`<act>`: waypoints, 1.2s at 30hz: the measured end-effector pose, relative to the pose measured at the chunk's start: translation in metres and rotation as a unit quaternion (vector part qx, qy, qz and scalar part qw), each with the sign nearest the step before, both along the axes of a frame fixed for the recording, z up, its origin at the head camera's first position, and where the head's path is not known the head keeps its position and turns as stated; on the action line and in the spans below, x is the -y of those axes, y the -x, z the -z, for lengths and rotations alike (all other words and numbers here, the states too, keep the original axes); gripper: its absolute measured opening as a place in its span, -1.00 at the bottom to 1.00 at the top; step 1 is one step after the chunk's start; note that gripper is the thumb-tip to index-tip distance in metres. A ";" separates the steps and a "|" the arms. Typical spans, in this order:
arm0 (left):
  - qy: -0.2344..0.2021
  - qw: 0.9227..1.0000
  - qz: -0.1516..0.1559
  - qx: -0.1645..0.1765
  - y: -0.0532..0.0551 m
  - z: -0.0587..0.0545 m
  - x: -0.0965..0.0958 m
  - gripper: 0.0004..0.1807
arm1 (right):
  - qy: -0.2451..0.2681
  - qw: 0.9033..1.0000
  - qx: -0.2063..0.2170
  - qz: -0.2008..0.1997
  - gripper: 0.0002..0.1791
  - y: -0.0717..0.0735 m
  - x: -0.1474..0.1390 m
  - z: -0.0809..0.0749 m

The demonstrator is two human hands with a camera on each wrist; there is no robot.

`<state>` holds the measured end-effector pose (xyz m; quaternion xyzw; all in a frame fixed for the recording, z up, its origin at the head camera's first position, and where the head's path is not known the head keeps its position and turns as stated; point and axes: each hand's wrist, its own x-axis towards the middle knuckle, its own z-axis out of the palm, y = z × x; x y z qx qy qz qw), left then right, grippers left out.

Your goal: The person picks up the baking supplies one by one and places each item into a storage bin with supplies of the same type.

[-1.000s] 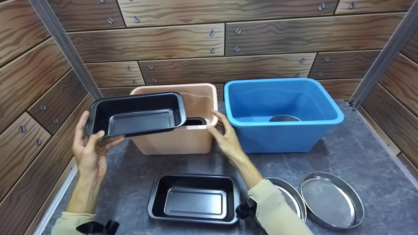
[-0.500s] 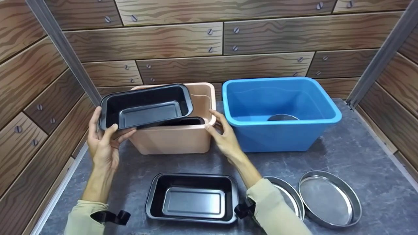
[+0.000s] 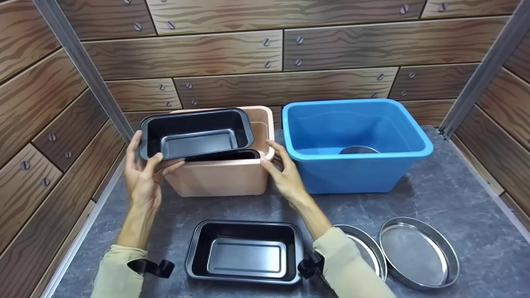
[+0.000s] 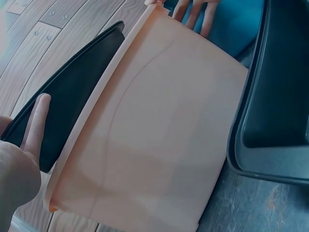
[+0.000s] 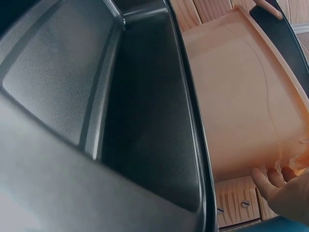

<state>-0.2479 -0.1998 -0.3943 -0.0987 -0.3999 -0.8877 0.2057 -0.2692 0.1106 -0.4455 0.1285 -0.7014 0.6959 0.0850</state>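
A black loaf pan [image 3: 198,142] is held by its left end in my left hand [image 3: 143,184], thumb on the near rim and fingers beneath. It hangs tilted over the peach plastic bin [image 3: 219,180], overlapping the bin's left part. The left wrist view shows the pan's outer wall [image 4: 77,92] just above the bin's rim. Inside the bin the rim of another dark pan [image 3: 247,154] shows, mostly hidden. My right hand [image 3: 287,179] grips the bin's right front corner, thumb at the front and fingers round the side.
Another black loaf pan [image 3: 246,257] lies on the dark table in front. Two round cake pans [image 3: 418,252] sit to its right, one partly behind the right sleeve. Beside the peach bin stands a blue bin [image 3: 352,176] with a round dark piece [image 3: 359,150] inside.
My left hand has brought the loaf pan rightward over the peach bin, from the bin's left side. The right hand stays on the bin's corner.
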 end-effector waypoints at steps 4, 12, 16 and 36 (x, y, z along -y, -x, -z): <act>0.022 1.000 0.000 0.010 0.003 0.000 -0.005 -0.19 | 0.000 1.000 0.000 0.004 -0.37 -0.001 0.001 0.001; 0.056 0.998 -0.003 0.010 0.009 0.002 -0.014 -0.16 | 0.007 1.000 -0.008 0.007 -0.38 0.000 0.000 0.002; 0.073 0.997 0.000 0.020 0.012 0.006 -0.016 -0.14 | 0.000 1.000 -0.011 0.012 -0.38 -0.001 0.000 0.002; 0.105 0.992 0.015 0.071 0.018 0.004 -0.017 -0.18 | -0.019 1.000 0.000 0.021 -0.36 -0.003 0.000 0.001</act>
